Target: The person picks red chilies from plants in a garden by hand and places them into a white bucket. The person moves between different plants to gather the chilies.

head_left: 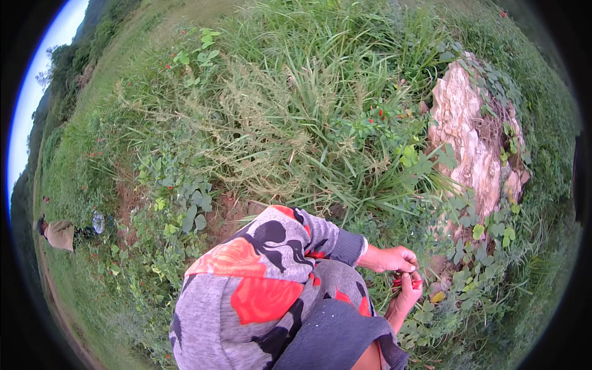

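Observation:
My left hand (391, 259) reaches in from the left in a grey, red and black patterned sleeve (319, 236). Its thumb and fingers are drawn together, and whether anything lies between them is too small to tell. Just below, my right hand (408, 293) has its fingers curled around slender red chili peppers (397, 282). The red tips show on both sides of its thumb. The fingertips of the two hands almost meet, low over green leafy plants.
A large pale, layered rock (467, 138) rises beyond my hands. A yellow leaf (438, 297) lies near them. Tall grass (296, 120) grows ahead, with more red chilies (380, 113) among leaves. Far left, another person (59, 233) stands near a whitish container (98, 222).

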